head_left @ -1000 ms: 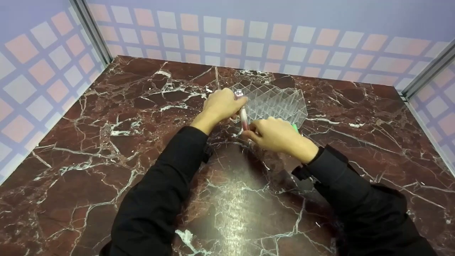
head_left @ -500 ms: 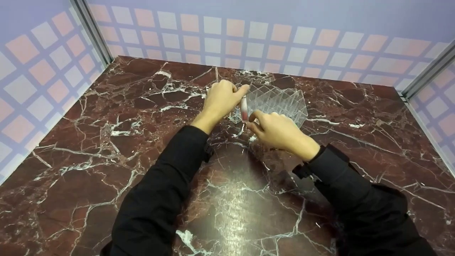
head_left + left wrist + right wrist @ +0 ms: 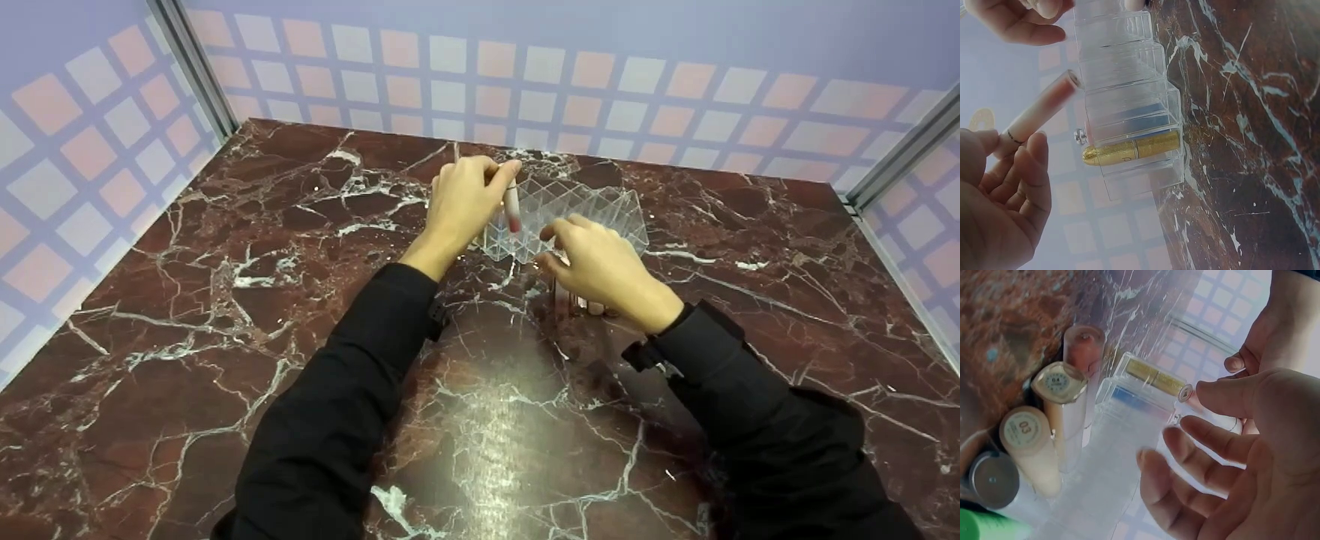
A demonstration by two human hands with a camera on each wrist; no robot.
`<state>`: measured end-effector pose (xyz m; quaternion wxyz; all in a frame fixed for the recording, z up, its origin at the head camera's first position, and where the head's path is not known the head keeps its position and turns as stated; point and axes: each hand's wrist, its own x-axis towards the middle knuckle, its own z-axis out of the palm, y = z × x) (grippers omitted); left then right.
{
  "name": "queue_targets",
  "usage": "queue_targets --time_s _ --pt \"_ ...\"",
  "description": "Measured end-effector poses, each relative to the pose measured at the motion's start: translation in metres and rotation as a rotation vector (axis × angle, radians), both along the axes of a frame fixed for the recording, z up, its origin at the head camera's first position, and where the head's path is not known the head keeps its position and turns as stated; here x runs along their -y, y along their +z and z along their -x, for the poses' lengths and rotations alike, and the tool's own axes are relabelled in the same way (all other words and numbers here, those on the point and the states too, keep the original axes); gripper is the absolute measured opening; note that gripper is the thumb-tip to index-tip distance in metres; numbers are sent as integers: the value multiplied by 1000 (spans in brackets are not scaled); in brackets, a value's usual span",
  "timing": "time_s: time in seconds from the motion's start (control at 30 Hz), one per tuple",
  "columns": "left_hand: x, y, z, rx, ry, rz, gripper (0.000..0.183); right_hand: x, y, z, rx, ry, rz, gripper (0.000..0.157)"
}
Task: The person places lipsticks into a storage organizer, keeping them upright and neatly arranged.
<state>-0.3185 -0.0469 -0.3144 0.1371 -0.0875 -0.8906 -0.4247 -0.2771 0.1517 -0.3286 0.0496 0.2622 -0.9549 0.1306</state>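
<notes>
My left hand pinches a lip gloss tube by one end, between thumb and fingers. White shades into pinkish red along the tube, which slants with its red end down, over the near left side of a clear acrylic stepped organizer. My right hand holds nothing; its fingers are loosely bent and spread, just right of the tube's free end. A gold tube sits in an end compartment of the organizer. Beside it, a silver knob sticks out of a neighbouring slot.
Several cosmetic tubes stand close together below my right hand: one marked 03, one marked 04, a reddish one, a grey-capped one and a green-capped one. Patterned wall panels border the marble table.
The right fingers have let go of the tube's red end. My left hand has carried the tube away, up toward the back over the organizer's edge. The right hand has shifted slightly forward.
</notes>
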Motion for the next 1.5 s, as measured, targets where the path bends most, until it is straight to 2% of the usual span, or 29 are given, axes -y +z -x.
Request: queue_targets --time_s 0.17,0.4,0.57,0.77,1.5 --pt "-1 0 0 -49 -11 -23 37 -6 1 2 -33 -49 7 38" --pt "-2 0 1 -114 -36 6 40 -15 0 9 -43 -110 -31 42" --pt "-3 0 2 -130 -57 8 35 -20 -1 12 -19 -142 -42 43" --pt "-4 0 4 -178 -42 72 32 -24 -3 14 4 -156 -51 45" --pt "-11 -11 5 -123 -72 137 27 -28 -6 14 -38 -117 -89 45"
